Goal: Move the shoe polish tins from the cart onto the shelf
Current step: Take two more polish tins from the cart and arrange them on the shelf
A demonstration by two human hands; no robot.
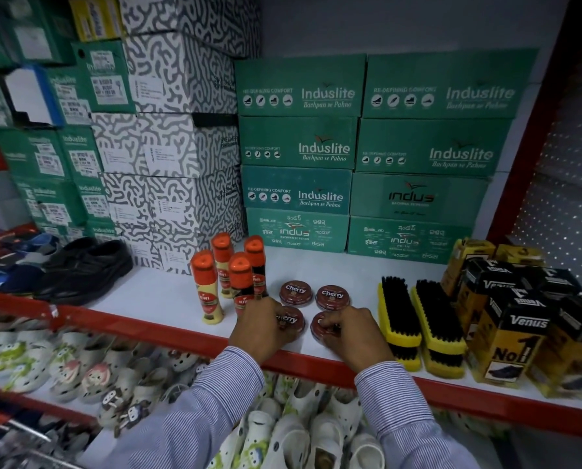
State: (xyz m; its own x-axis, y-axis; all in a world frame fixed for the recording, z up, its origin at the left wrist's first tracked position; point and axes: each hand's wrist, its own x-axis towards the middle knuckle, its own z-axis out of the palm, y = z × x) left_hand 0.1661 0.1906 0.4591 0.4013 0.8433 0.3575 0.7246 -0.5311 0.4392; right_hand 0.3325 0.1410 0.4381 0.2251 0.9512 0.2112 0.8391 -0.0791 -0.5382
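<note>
Several round red-brown Cherry shoe polish tins lie flat on the white shelf [167, 292] with its red front edge. Two stand free at the back: one tin [295, 291] on the left, another tin [332, 296] on the right. My left hand [260, 328] grips the front left tin [291, 321], which rests on the shelf. My right hand [353, 333] holds the front right tin [323, 328], fingers curled over its lid, hiding most of it. The cart is out of view.
Several Kiwi liquid polish bottles [238, 279] stand just left of the tins. Two yellow shoe brushes [421, 319] lie to the right, then stacked Venus boxes [509, 319]. Green Induslite shoe boxes [360, 154] line the back. Black shoes [86, 269] sit left; white clogs [282, 428] fill the lower shelf.
</note>
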